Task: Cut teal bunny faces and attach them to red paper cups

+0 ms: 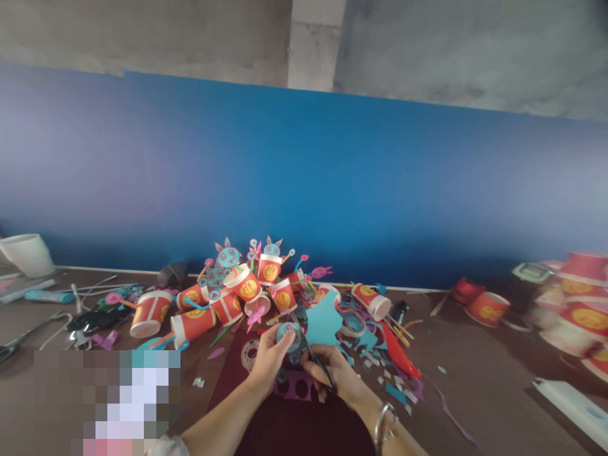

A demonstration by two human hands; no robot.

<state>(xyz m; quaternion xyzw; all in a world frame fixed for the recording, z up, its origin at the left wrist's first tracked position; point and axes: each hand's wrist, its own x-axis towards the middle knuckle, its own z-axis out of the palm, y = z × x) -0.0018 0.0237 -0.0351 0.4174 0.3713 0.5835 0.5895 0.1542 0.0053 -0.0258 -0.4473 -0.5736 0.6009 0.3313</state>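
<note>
A round blue paper piece [287, 330] is held in the left hand [270, 358], pinched between thumb and fingers, its drawn face turned up. Scissors [327, 377] are gripped in the right hand [336, 368], fingers closed around the black handle. Both hands are occupied; neither is spread wide. Key relation: the paper piece is placed at the fingertips of the left hand, just left of the blades, so the left hand is nearer to it; from the right hand it lies to the left and slightly farther off. The long axis of the scissors is slanted, handle low and right, tips pointed away and to the left, passing along the right edge of the piece. Whether the blades are touching that edge, or how far they are parted, cannot be told. The larger blue sheet [324, 318] is seen just beyond the blades; whether it is joined to the round piece is not clear. Below the hands, a purple strip with round holes [300, 387] is laid on a dark red mat [256, 423]. Paper scraps [398, 393] are scattered to the right on the brown surface [458, 405], and decorated cups [192, 325] are heaped beyond the hands.
</note>
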